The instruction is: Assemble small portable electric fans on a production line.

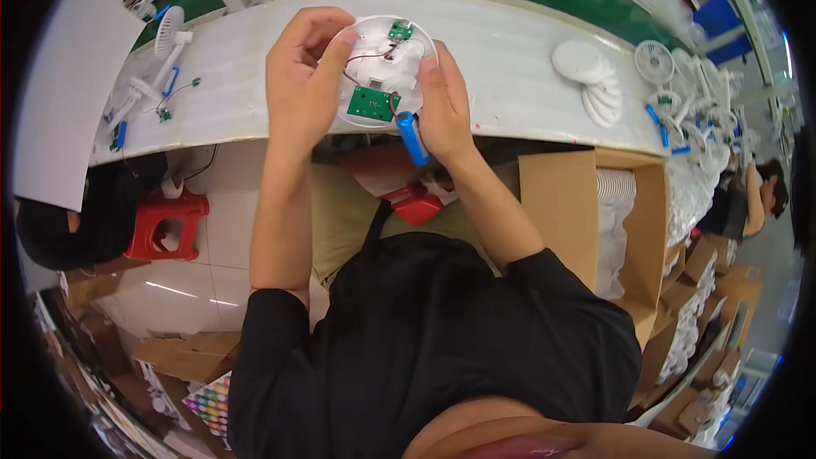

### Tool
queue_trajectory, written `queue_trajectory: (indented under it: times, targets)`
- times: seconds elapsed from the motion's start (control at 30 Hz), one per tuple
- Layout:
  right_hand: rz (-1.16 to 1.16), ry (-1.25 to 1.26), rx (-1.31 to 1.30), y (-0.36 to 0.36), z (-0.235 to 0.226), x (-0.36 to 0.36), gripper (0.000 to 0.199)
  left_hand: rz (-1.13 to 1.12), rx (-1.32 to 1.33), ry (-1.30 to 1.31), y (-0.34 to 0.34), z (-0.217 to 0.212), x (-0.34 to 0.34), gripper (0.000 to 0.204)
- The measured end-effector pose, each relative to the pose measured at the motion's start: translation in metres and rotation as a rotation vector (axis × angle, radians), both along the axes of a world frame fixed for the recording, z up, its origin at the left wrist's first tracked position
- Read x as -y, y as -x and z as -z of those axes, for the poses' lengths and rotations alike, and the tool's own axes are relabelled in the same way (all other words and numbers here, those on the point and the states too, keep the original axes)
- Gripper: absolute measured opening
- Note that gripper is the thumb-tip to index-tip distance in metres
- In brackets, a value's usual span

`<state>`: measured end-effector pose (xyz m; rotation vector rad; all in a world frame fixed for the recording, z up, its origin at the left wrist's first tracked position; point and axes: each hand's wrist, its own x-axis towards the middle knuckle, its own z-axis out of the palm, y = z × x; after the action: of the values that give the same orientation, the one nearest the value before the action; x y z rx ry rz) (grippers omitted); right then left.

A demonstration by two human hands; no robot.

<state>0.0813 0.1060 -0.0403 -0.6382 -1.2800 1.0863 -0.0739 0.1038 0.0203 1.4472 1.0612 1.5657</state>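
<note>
Between my two hands, above the white bench, is a round white plastic housing [393, 70] with its inside facing up. My left hand [308, 76] grips its left rim, thumb on top. My right hand [444, 106] is closed on the right rim. Inside sit a small green circuit board [400, 31] near the far rim and a larger green board [372, 104] at the near side, with thin dark red wires running between. A blue cylindrical battery [412, 138] hangs on wires over the near rim, beside my right hand.
White round covers [588, 76] lie overlapped on the bench [510, 59] to the right. Fan parts with blue batteries crowd the far right; a small white fan [170, 34] stands left. An open carton [557, 204] is at my right, a red stool [170, 225] at lower left.
</note>
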Motion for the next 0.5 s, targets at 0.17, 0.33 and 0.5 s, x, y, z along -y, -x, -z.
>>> queue_trajectory:
  times: [0.17,0.33,0.5]
  targets:
    - [0.025,0.258,-0.182,-0.012,-0.028,0.039,0.027,-0.236,-0.540,-0.410,-0.021,-0.024,0.024,0.024]
    - [-0.189,0.253,-0.222,-0.023,-0.023,0.049,0.035,-0.287,-0.760,-0.161,-0.043,-0.029,0.056,0.034]
    - [-0.152,0.288,-0.113,-0.022,-0.023,0.059,0.035,-0.264,-0.847,-0.064,-0.040,-0.022,0.057,0.031]
